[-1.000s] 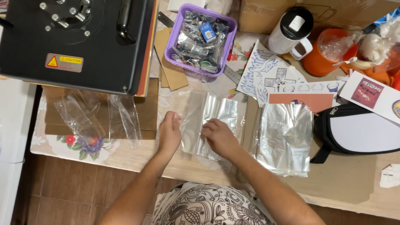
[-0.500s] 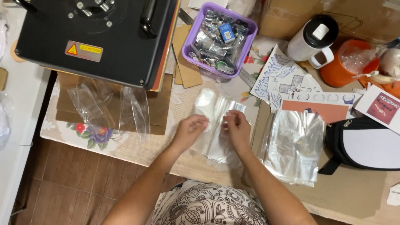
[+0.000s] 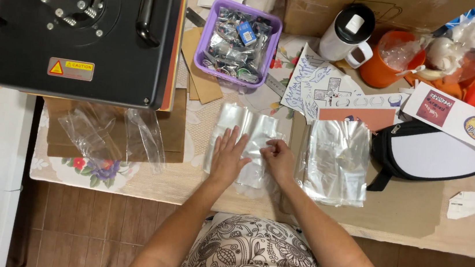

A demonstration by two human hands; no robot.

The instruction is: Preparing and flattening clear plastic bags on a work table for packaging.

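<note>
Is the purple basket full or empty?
Full. The purple basket is heaped to its rim with small shiny packets.

Single head camera, looking straight down, close over cluttered table (image 3: 415, 214).

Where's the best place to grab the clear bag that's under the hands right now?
Probably the bag's far edge, pinched from the right. The left hand lies flat across its middle, pinning it to the table, and the right hand already nips its right side, so that edge looks free to lift.

Table (image 3: 415, 220), heat press (image 3: 79, 25), purple basket (image 3: 201, 54), plastic bags (image 3: 336, 160)
</note>
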